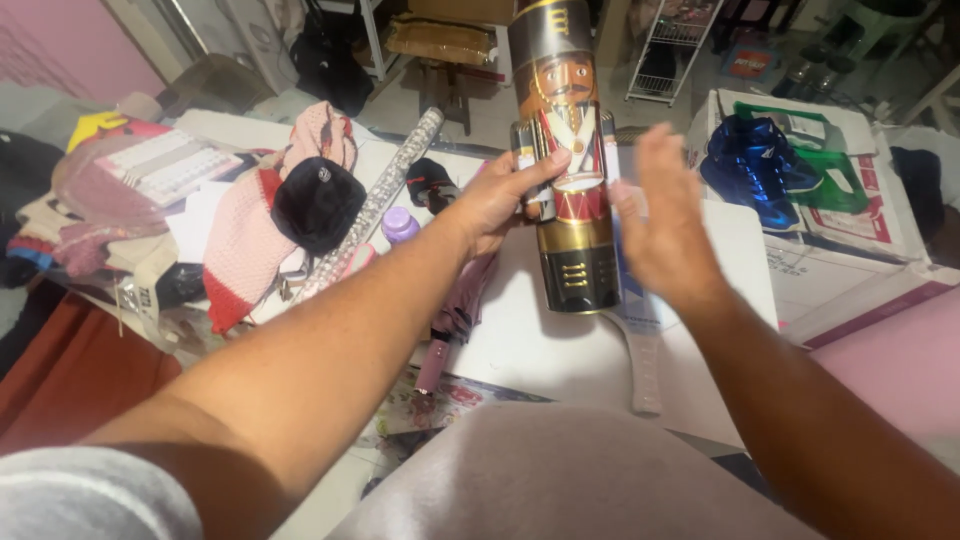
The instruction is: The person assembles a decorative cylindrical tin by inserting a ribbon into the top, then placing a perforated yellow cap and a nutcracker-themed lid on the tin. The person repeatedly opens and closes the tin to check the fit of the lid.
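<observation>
A tall cylindrical tin [567,150] painted as a toy soldier in red, gold and black stands upright over the white table surface [540,345]. My left hand [498,197] grips the tin at its middle from the left side. My right hand [665,220] is open and blurred just to the right of the tin, palm toward it, fingers apart; I cannot tell whether it touches the tin.
A pile of clothes [250,215] with a black cap [318,200] lies at the left. A wrapped roll [385,190], a purple-lidded jar [399,224] and a folded umbrella [455,310] lie nearby. A white box [860,245] at the right holds blue and green shiny bags [750,165].
</observation>
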